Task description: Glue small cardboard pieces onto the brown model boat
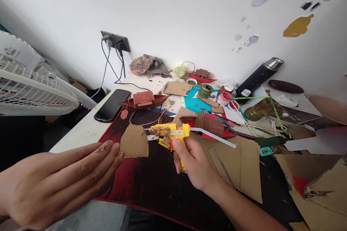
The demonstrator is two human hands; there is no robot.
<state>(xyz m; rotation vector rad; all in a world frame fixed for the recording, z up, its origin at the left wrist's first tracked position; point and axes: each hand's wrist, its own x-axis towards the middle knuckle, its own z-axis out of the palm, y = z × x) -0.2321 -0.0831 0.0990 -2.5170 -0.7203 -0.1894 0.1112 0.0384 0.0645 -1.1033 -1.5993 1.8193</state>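
The right hand (pixel 195 166) grips a yellow glue gun (pixel 171 132), nozzle pointing left at a cardboard piece (pixel 134 141). The left hand (pixel 62 180), fingers flat together, touches that piece's edge.

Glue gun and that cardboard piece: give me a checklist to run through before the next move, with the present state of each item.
1. Glue gun gripped firmly: ok, the right hand wraps its handle, a finger at the orange trigger.
2. Glue stick loaded: ok, a white stick juts from the back.
3. Nozzle at the cardboard piece: ok, the tip points at its right edge; contact cannot tell.
4. Cardboard piece steadied: not ok, the left hand is flat and open, only its fingertips at the piece's edge.
5. Gun hot: cannot tell.
6. Phone away from the nozzle: ok, it lies apart on the white table.
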